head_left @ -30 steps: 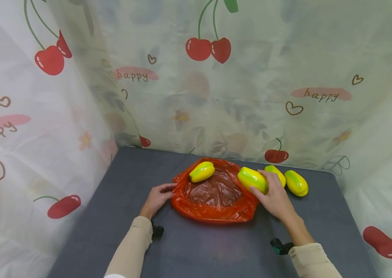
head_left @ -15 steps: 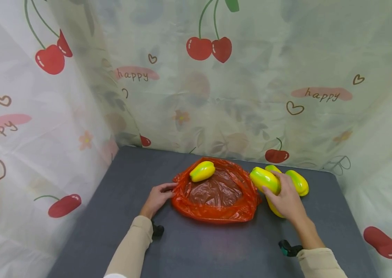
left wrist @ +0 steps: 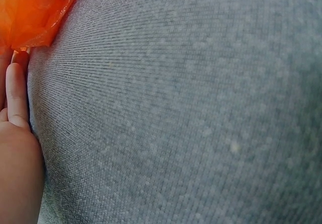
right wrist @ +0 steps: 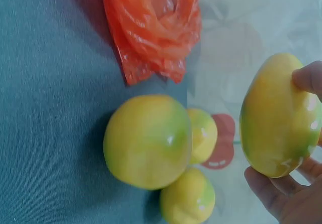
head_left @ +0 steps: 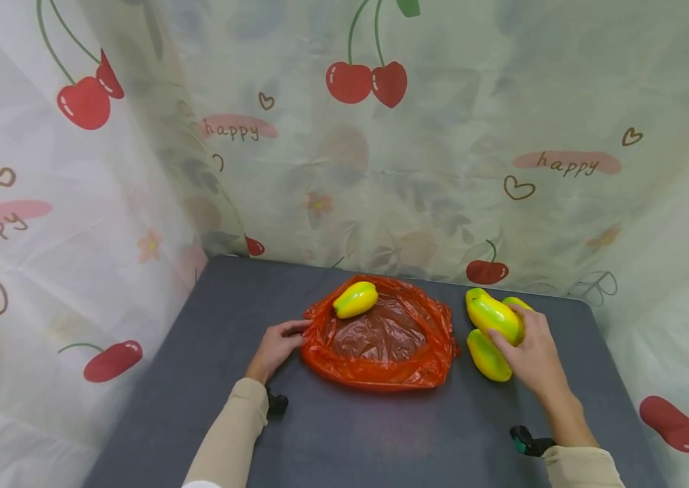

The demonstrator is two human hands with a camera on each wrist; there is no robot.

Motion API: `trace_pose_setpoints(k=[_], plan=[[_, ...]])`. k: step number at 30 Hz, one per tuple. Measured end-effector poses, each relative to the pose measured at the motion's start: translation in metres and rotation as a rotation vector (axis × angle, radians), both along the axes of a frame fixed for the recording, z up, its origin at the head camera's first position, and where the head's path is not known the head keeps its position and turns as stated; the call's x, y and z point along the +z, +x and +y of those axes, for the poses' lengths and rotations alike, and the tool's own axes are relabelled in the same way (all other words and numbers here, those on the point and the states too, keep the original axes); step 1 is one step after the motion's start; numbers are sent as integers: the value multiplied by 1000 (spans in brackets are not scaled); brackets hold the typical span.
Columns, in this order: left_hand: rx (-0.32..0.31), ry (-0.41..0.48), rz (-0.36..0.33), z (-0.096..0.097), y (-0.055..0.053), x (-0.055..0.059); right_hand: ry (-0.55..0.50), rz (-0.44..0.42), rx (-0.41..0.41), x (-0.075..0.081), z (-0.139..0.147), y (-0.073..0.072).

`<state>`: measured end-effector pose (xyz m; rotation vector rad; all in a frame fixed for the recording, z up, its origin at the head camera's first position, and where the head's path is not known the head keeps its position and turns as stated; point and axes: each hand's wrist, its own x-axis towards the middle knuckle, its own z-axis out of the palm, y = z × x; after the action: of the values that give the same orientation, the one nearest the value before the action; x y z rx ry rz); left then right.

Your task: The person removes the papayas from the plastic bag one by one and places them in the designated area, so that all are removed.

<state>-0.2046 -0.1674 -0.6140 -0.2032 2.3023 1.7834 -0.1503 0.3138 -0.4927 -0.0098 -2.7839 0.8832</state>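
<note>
Your right grip is pinching a yellow-green fruit between thumb and fingers, the fruit out ahead and to the left of your palm. Right wrist view has it well apart from the others. Loose fruit just left of that grip, on the counter. Second one, the far fruit, peeks out right behind your fingers. Third, the hidden fruit, you only catch in the right wrist view, beyond the loose one. Further left of you there, a red plastic bag, mouth facing up, bagged fruit at its far left side. Your left grip touches the bag's left edge; can't tell if it's pinching the plastic. Cherry-print curtain past both grips, behind the counter.
</note>
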Motion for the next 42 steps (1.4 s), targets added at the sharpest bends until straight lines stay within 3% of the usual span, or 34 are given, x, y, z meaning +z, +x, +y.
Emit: trace_pose_setpoints(k=[12, 21, 28, 37, 42], plan=[[-3, -8, -4, 1, 0, 0, 0, 17, -70, -4, 23, 5], [-5, -16, 9, 1, 0, -1, -12, -35, -107, -13, 38, 14], [-8, -21, 7, 0, 0, -2, -12, -66, -115, -26, 47, 21], [2, -2, 6, 1, -1, -2, -19, -41, -145, -42, 54, 27], [3, -11, 10, 1, 0, -1, -12, -91, -182, -50, 56, 30]])
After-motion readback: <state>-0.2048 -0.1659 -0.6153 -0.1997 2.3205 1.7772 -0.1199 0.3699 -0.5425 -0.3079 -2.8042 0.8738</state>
